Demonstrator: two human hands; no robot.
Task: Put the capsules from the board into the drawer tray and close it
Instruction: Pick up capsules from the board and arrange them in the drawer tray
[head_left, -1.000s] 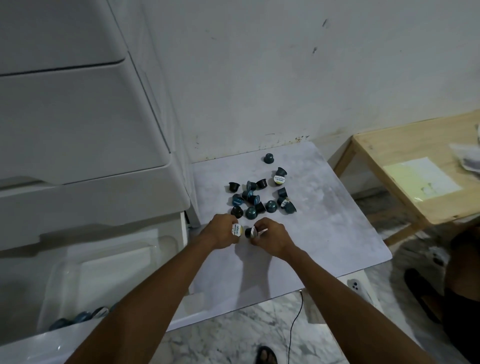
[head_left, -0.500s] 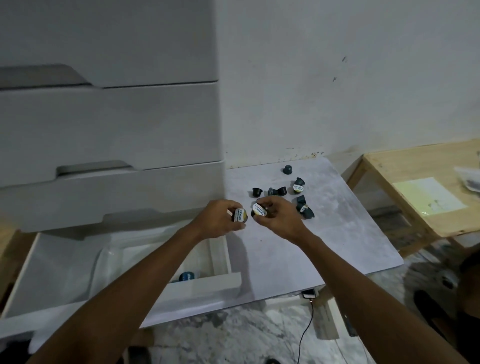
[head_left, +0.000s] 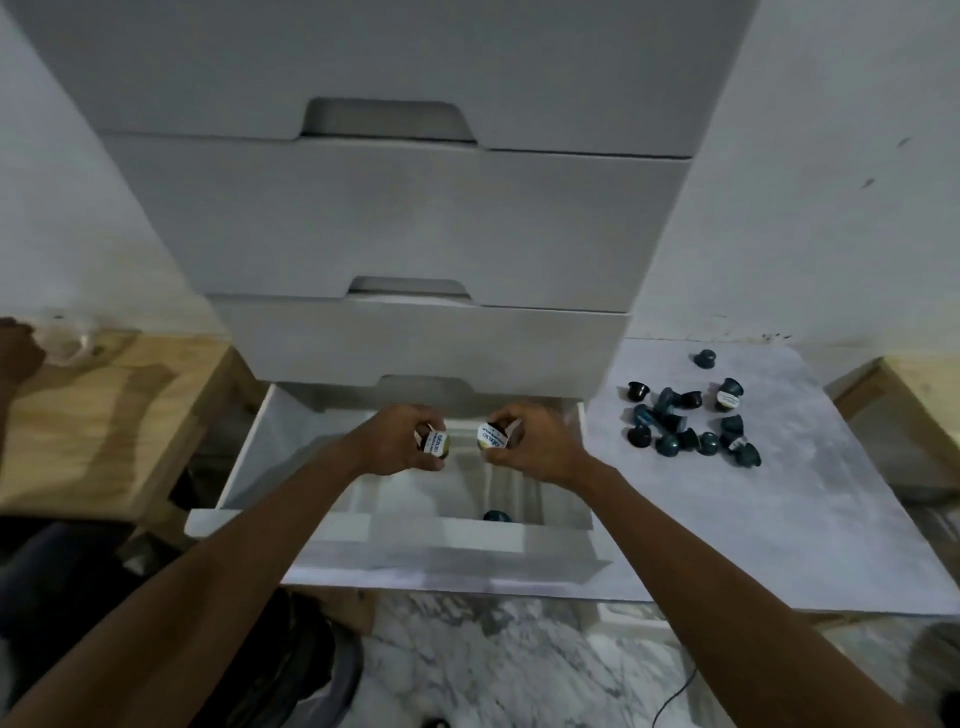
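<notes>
My left hand (head_left: 400, 441) grips a dark capsule with a white label (head_left: 435, 443) over the open bottom drawer (head_left: 415, 530). My right hand (head_left: 535, 441) grips another labelled capsule (head_left: 491, 435) beside it. Both hands hover above the clear tray (head_left: 514, 493) inside the drawer, where one teal capsule (head_left: 496, 515) lies near the front. Several dark and teal capsules (head_left: 685, 426) stay scattered on the grey marbled board (head_left: 727, 519) to the right of the drawer unit.
Closed white drawers (head_left: 405, 218) stack above the open one. Wooden tables stand at the left (head_left: 104, 415) and far right (head_left: 924, 395). Marble floor (head_left: 519, 665) lies below, with a thin cable (head_left: 675, 691). A person's hand (head_left: 15, 353) shows at the left edge.
Both hands carried their capsules leftwards from the board to above the open drawer, and my view turned left to face the drawer unit.
</notes>
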